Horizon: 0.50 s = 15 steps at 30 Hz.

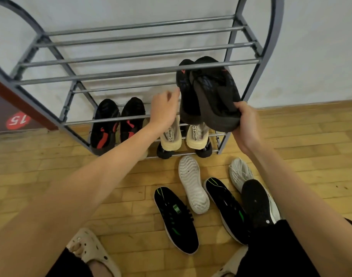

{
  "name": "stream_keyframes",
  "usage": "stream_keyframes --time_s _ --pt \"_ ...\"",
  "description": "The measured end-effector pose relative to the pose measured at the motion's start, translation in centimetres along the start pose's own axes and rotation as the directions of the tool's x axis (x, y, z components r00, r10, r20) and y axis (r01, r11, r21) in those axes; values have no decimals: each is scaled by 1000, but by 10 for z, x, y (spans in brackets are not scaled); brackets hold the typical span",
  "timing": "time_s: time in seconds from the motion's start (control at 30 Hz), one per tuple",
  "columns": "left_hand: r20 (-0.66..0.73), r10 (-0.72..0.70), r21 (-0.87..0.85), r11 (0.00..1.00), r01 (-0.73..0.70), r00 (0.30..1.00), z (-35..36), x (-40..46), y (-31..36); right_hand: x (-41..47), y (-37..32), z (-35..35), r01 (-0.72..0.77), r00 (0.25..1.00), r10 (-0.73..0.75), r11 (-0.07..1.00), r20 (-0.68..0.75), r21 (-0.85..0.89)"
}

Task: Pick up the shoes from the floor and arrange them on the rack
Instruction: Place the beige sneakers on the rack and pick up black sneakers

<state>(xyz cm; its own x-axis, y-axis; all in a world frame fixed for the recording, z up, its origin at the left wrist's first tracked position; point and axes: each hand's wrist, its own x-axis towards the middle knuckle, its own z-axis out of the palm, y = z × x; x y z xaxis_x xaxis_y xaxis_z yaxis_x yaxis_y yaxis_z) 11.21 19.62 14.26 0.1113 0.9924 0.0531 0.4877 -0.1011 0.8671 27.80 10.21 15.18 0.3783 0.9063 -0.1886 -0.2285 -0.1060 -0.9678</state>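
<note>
On the wooden floor [51,176] before the rack [131,72], the right hand [248,124] clasps two black shoes [209,92]; left hand [165,110] fingers curl loosely, touching them.

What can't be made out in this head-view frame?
- Left hand: fingers curled away from the camera, so contact with the cream shoes is unclear.
- Black pair in the right hand: toes hidden behind a rack bar.
- Pair below the cream shoes: only the heels show.
- Dark shoe on the floor: partly hidden by the right arm and knee.
</note>
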Motion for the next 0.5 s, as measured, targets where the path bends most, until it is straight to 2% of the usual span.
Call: stream_keyframes --time_s 0.03,0.07,0.13,0.17,0.23,0.3,0.37,0.4,0.43,0.5 --pt "37 -25 -95 995 28 999 -8 -9 4 1 -1 10 3 1000 -3 999 -4 -32" --pt "133 -63 -170 982 85 989 -15 -17 8 4 -2 21 -3 1000 2 998 -16 -63" --pt "350 -89 -203 965 168 932 -23 -26 14 9 -6 43 7 1000 -10 992 -21 -122" --pt "396 -93 -218 957 192 913 -26 -26 14 13 -7 55 9 1000 -9 988 0 -154" --pt "384 -110 -365 894 261 917 -28 -20 14 24 -8 72 25 999 -15 966 42 -256" --pt "334 -128 -489 824 287 934 -34 -13 7 34 -3 81 92 996 -82 869 41 -485" --pt "288 -158 -462 841 281 945 -42 -5 -7 37 5 78 216 962 -268 633 50 -743" --pt "267 -173 -426 861 277 948 -45 -2 -17 39 10 75 262 934 -349 524 77 -810" --pt "249 -189 -398 874 278 950 -49 0 -25 41 14 73 283 924 -366 458 111 -843" --pt "227 -220 -379 877 294 949 -55 7 -38 47 22 70 267 951 -258 414 169 -870"
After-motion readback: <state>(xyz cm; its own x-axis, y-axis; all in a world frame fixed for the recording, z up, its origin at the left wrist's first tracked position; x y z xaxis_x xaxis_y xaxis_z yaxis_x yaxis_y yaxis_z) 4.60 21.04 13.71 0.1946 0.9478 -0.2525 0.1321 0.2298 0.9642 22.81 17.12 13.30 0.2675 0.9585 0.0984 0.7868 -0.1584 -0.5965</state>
